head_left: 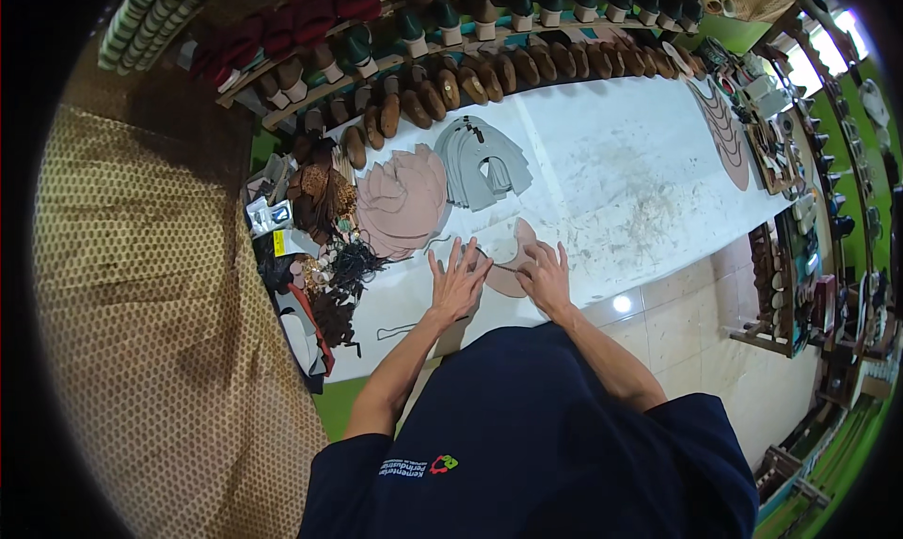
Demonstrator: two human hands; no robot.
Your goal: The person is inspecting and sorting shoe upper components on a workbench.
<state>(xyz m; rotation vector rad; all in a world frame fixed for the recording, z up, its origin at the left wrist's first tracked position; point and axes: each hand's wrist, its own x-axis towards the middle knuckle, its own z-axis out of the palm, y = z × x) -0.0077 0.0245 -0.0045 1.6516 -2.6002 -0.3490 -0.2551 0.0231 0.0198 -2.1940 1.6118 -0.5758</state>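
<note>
Low over the white-covered table (602, 229), both my hands work at a curved pink shoe-upper piece (511, 284), probably leather. A thin dark strip (502, 267) runs along its inner curved edge, between the hands. My left hand (457, 283) lies palm down with fingers spread, its fingertips by the strip's left end. Bent over the piece, my right hand (546, 277) has thumb and forefinger pinched at the strip's right end; its fingertips partly hide the spot. Ahead lie a stack of pink pieces (390, 200) and a fan of grey pieces (467, 163).
Rows of brown wooden shoe lasts (508, 71) and shelved shoes line the table's far side. Scraps and a black tangle of cord (356, 264) lie at left. More curved pieces (722, 134) sit far right. A rack (776, 285) stands beyond the table's right end.
</note>
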